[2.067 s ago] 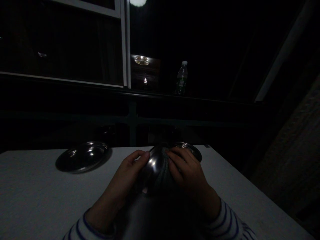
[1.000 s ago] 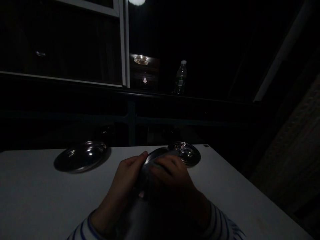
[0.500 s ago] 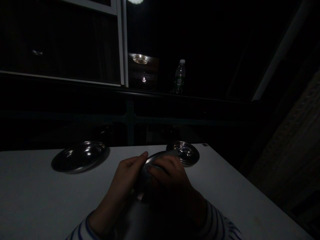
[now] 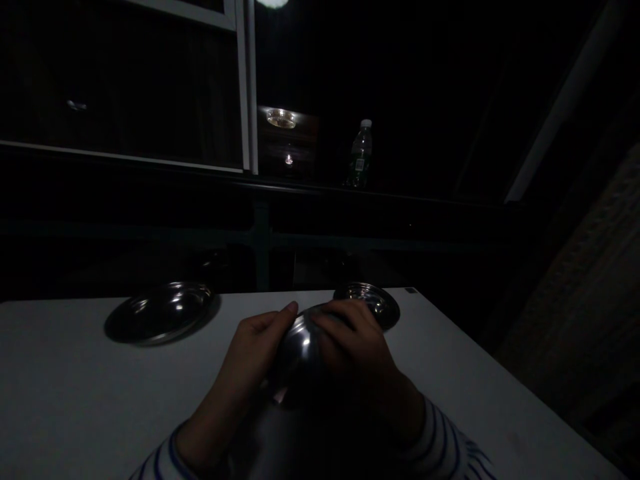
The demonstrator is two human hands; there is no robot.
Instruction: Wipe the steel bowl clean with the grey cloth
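A shiny stainless steel bowl [image 4: 299,352] is held tilted above the table, its smooth metal side facing me. My left hand [image 4: 255,350] grips its left edge, thumb along the rim and the other fingers mostly hidden. My right hand [image 4: 353,337] lies over the bowl's upper right part with bent fingers pressed to the metal. Under those fingers a thin greyish cloth hardly shows in the dark; the palm is in shadow. The bowl's lower right side is too dark to make out.
On the white table [image 4: 75,400], a wide steel dish [image 4: 163,313] lies at the back left. Another round steel dish [image 4: 383,310] sits behind my right hand. Beyond the table, a plastic bottle [image 4: 361,157] stands on a dark ledge by the window.
My right hand has shifted slightly right and up across the bowl. More of the shiny metal shows now, and the greyish cloth seen earlier beneath my fingers is mostly hidden.
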